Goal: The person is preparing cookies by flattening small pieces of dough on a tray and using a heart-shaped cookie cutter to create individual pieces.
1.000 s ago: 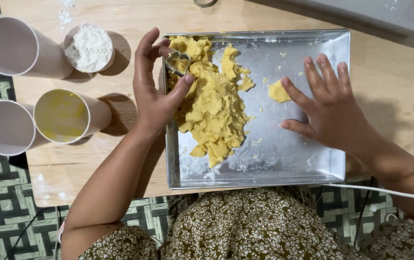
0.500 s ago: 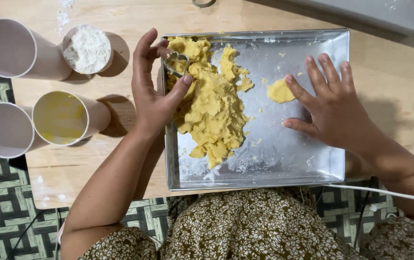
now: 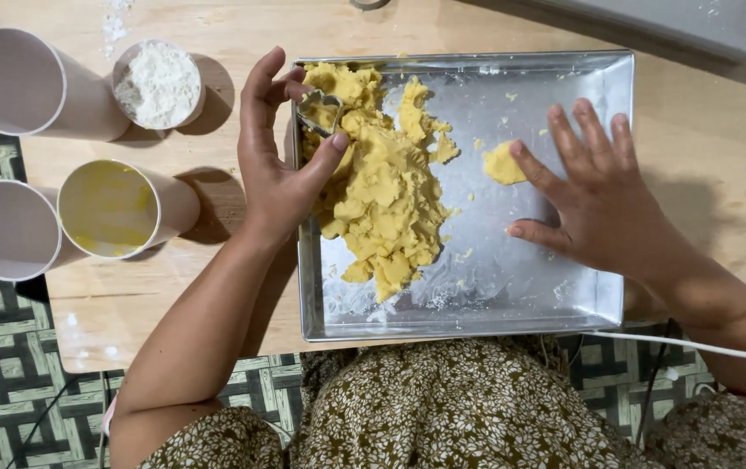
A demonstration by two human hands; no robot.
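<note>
My left hand (image 3: 282, 165) pinches a small metal cutter (image 3: 319, 111) against crumbly yellow dough (image 3: 382, 187). My right hand (image 3: 594, 191) lies open, fingers spread flat on the shiny tray (image 3: 547, 287), one dough lump (image 3: 503, 163) at my fingertips. Left of the tray stand four cups: one of flour (image 3: 158, 84), one yellow-smeared (image 3: 112, 208), two empty (image 3: 8, 82).
</note>
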